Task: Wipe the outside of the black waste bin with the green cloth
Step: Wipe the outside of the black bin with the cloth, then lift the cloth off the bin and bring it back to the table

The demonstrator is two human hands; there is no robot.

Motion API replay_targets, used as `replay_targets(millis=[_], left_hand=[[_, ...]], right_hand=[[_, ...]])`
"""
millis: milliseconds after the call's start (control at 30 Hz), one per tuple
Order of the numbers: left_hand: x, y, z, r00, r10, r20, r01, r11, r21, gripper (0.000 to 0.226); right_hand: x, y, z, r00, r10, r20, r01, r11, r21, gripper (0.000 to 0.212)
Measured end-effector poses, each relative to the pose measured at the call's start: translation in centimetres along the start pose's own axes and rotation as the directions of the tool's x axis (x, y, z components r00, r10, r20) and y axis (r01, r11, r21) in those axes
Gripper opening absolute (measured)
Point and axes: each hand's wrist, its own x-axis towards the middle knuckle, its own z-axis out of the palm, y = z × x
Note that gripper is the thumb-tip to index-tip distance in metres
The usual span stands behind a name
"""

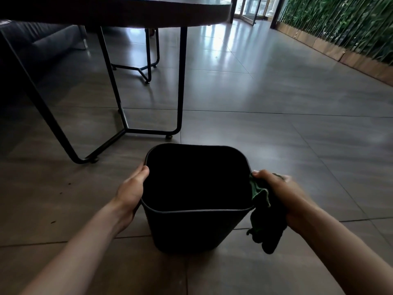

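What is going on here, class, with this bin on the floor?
A person is cleaning a black waste bin that stands upright on the tiled floor, near a round table. The left hand grips the bin's left rim to steady it. The right hand holds a green cloth bunched against the outside of the bin's right wall, with part of the cloth hanging down beside it.

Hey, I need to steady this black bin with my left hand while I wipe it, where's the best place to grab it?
Grip the bin at its top rim, coming in from its left side, as the left hand does now. The bin stands upright and open, so the thumb can hook over the thin rim with the fingers outside. That leaves the right wall free for the cloth in the right hand.
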Motion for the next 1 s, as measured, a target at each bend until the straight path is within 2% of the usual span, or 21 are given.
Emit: replay_targets(millis=[233,333,500,700,800,867,1000], left_hand=[[0.8,-0.9,-0.3,0.997,0.074,0.032,-0.078,0.984,0.162,0.041],[0.6,-0.8,-0.3,0.994,0.112,0.009,-0.111,0.960,0.257,0.042],[0.3,-1.0,0.6,0.979,0.174,-0.102,-0.125,0.922,0.368,0.039],[-0.1,-1.1,1.3,0.971,0.196,-0.138,-0.131,0.916,0.379,0.040],[0.0,-1.2,1.3,0.967,0.210,-0.147,-0.134,0.902,0.411,0.038],[0.2,-1.1,0.9,0.976,0.176,-0.130,-0.097,0.882,0.461,0.036],[0.7,-0.4,0.1,0.989,0.007,-0.146,0.071,0.852,0.519,0.050]], right_hand=[[-0.5,-0.1,-0.3,0.998,-0.067,0.004,0.067,0.985,-0.160,0.015],[0.0,0.1,-0.4,0.995,-0.091,0.028,0.095,0.974,-0.207,0.023],[0.9,0.7,-0.4,0.988,-0.153,-0.022,0.139,0.940,-0.310,0.027],[1.0,0.8,-0.5,0.987,-0.160,-0.005,0.146,0.909,-0.390,0.047],[0.9,0.8,-0.5,0.987,-0.159,0.001,0.145,0.896,-0.419,0.048],[0.7,0.3,-0.5,0.988,-0.156,-0.002,0.138,0.880,-0.455,0.047],[0.0,-1.1,-0.6,0.994,-0.105,0.032,0.106,0.842,-0.529,0.041]])
